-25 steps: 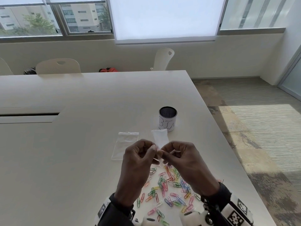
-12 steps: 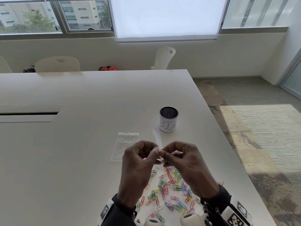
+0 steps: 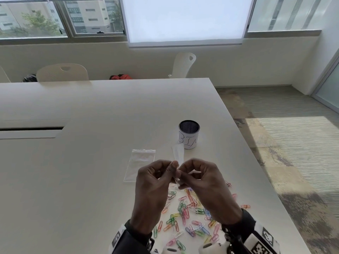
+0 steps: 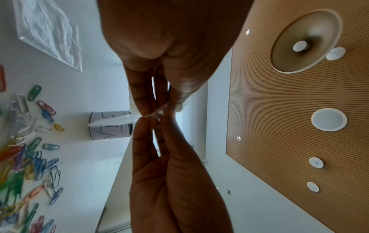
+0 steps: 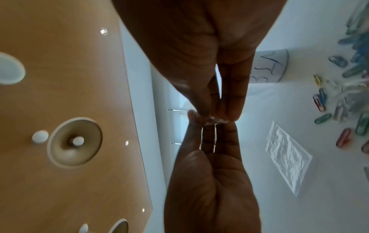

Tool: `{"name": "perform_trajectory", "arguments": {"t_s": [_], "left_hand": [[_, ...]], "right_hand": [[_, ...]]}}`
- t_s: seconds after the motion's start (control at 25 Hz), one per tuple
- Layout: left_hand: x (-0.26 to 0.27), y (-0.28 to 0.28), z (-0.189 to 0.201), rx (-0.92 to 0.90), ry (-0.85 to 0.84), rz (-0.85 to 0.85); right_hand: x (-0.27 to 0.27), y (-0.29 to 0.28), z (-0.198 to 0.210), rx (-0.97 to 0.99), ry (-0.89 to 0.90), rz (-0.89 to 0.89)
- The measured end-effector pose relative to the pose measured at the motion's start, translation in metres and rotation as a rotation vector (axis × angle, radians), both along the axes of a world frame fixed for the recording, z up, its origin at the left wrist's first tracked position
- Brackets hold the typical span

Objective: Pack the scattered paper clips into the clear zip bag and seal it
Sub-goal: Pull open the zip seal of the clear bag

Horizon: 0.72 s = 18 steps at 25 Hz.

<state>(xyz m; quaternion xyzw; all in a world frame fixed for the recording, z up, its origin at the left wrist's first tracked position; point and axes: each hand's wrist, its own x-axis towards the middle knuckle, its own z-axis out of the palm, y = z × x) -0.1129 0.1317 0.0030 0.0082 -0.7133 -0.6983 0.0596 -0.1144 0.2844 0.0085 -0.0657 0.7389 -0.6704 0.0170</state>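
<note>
table (image 3: 73,180) left of flat bag (image 3: 140,165) open; cup (image 3: 189,136) blocks far side, clips (image 3: 187,213) crowd near edge.

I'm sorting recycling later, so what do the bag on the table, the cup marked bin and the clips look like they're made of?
Flat bag: thin clear plastic film, glossy, crinkled. Cup: likely dark metal mesh, grid visible inside, wrapped in white paper. Paper clips: probably wire with coloured, partly translucent plastic coating.

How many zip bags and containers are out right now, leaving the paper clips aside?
Clear plastic zip bags: 2, one held up, one lying flat
Black mesh cup with a white paper label: 1
Total: 3
</note>
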Motion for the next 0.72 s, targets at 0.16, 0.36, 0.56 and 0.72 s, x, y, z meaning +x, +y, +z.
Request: {"name": "perform_trajectory", "arguments": {"t_s": [0.16, 0.36, 0.56, 0.72], "left_hand": [[-0.0001, -0.0048, -0.0003, -0.066, 0.019, 0.021], [0.0012, -0.0049, 0.0018, -0.181, 0.091, 0.034], [0.0019, -0.0095, 0.0030, -0.315, 0.097, 0.100], [0.0054, -0.0097, 0.0014, -0.472, 0.116, 0.013]], "right_hand": [[0.0017, 0.0007, 0.0003, -0.136, -0.081, -0.008], [0.0050, -0.0027, -0.0016, 0.147, 0.076, -0.072], [0.0057, -0.0026, -0.0014, 0.118, 0.037, -0.220], [0.0060, -0.0027, -0.0003, 0.371, 0.150, -0.180]]}}
